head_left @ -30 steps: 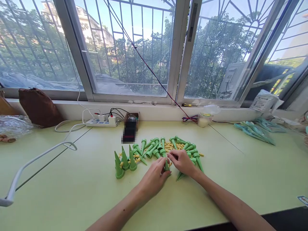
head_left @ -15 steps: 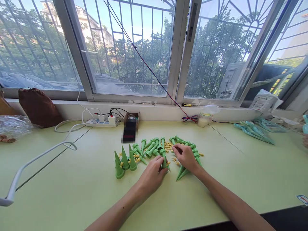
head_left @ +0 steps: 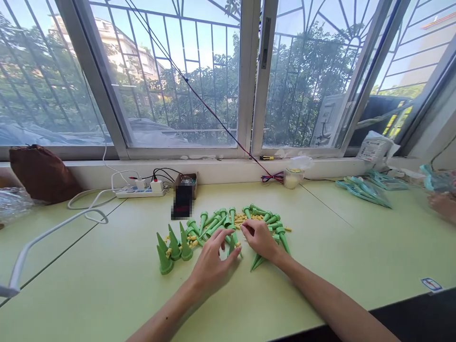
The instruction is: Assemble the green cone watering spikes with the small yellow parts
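My left hand (head_left: 213,259) is open, thumb and fingers spread around an upright green plastic spike (head_left: 231,243). A small yellow plastic piece (head_left: 238,244) shows by the thumb tip. My right hand (head_left: 261,240) is closed in a pinch just to the right; whatever lies between its fingertips is too small or hidden to make out. Behind both hands, loose yellow pieces (head_left: 240,219) lie among several green spikes with ribbed caps (head_left: 215,221). More green spikes (head_left: 281,232) lie beside and under the right hand. On the left, several spikes (head_left: 185,244) stand upright, points up.
A power strip (head_left: 140,191) with white cables and a small box (head_left: 194,183) sit by the window sill. Farther right are a clear jar (head_left: 292,178) and teal plastic bags (head_left: 363,190). Another person's hand (head_left: 443,204) shows at the right edge. A white tubular arm (head_left: 28,251) reaches in from the left.
My left fingers have spread away from the green spike they were closed around. My right hand has drawn back slightly from the yellow pile toward the left hand. The whole view has shifted.
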`<state>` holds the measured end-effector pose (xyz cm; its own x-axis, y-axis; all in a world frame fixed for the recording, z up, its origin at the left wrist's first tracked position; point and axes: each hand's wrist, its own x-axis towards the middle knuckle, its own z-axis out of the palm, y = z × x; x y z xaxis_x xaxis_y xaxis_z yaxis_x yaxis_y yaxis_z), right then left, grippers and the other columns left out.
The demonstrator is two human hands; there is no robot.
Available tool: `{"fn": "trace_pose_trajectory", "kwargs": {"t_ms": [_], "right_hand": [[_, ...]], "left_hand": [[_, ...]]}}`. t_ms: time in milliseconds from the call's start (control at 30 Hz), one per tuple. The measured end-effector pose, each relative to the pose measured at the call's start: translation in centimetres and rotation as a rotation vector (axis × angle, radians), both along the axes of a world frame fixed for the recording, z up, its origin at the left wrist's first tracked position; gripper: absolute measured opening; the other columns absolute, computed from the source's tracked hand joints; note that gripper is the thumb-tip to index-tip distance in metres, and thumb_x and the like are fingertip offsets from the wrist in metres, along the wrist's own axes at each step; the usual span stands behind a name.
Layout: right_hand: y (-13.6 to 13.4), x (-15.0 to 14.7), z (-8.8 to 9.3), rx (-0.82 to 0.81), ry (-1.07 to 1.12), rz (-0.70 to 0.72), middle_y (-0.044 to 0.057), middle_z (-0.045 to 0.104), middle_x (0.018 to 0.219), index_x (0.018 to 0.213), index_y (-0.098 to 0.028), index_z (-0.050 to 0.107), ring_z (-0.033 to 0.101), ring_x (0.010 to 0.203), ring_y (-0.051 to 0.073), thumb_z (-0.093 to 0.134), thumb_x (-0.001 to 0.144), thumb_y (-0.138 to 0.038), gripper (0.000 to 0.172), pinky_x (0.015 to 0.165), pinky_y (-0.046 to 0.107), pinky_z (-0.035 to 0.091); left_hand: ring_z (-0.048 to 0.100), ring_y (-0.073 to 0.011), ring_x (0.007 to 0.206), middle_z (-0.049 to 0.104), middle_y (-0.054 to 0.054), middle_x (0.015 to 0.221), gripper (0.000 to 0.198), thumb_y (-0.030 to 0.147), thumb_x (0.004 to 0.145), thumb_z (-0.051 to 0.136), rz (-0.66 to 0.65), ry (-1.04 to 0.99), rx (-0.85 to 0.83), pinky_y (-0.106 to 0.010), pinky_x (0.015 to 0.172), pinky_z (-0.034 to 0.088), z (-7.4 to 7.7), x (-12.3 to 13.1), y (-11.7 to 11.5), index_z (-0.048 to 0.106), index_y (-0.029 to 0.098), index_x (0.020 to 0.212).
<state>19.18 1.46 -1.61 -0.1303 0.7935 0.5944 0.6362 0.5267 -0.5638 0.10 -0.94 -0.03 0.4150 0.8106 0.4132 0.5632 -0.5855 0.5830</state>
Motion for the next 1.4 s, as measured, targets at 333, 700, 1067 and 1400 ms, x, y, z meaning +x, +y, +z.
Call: {"fn": "trace_pose_trajectory", "kwargs": {"t_ms": [333, 700, 1067, 1400], "right_hand": [[0.3, -0.6, 0.1, 0.01, -0.005, 0.011, 0.001, 0.059, 0.063, 0.069, -0.018, 0.057, 0.05, 0.058, 0.014, 0.049, 0.095, -0.02, 0.027, 0.058, 0.025, 0.033], [0.0, -0.7, 0.3, -0.007, 0.031, 0.066, 0.0, 0.057, 0.062, 0.069, -0.018, 0.056, 0.048, 0.056, 0.014, 0.048, 0.095, -0.021, 0.027, 0.057, 0.025, 0.032], [0.0, -0.8, 0.3, -0.009, 0.041, 0.092, -0.001, 0.054, 0.06, 0.069, -0.018, 0.057, 0.045, 0.055, 0.013, 0.05, 0.094, -0.021, 0.026, 0.057, 0.024, 0.032], [0.0, -0.8, 0.3, -0.023, 0.044, 0.103, -0.001, 0.055, 0.061, 0.07, -0.018, 0.058, 0.047, 0.056, 0.013, 0.049, 0.095, -0.021, 0.027, 0.058, 0.025, 0.033]], "left_hand": [[0.052, -0.0144, 0.059, 0.06, 0.0, 0.067, 0.027, 0.036, 0.095, 0.045, -0.036, 0.043, -0.109, -0.024, 0.055, 0.042, -0.2, -0.1, -0.3, 0.064, 0.019, 0.105], [0.051, -0.0129, 0.054, 0.065, -0.003, 0.072, 0.036, 0.048, 0.088, 0.055, 0.108, -0.14, -0.269, -0.023, 0.048, 0.044, 2.3, -5.9, -3.1, 0.07, 0.018, 0.1], [0.043, -0.0095, 0.041, 0.061, 0.0, 0.059, 0.047, 0.064, 0.07, 0.07, 0.401, -0.304, -0.267, -0.021, 0.037, 0.031, 4.6, -12.4, -4.8, 0.069, 0.018, 0.083], [0.052, -0.0146, 0.037, 0.057, 0.005, 0.047, 0.049, 0.064, 0.079, 0.058, 0.474, -0.181, -0.178, -0.026, 0.044, 0.047, 1.6, -10.5, -3.5, 0.065, 0.019, 0.098]]}}
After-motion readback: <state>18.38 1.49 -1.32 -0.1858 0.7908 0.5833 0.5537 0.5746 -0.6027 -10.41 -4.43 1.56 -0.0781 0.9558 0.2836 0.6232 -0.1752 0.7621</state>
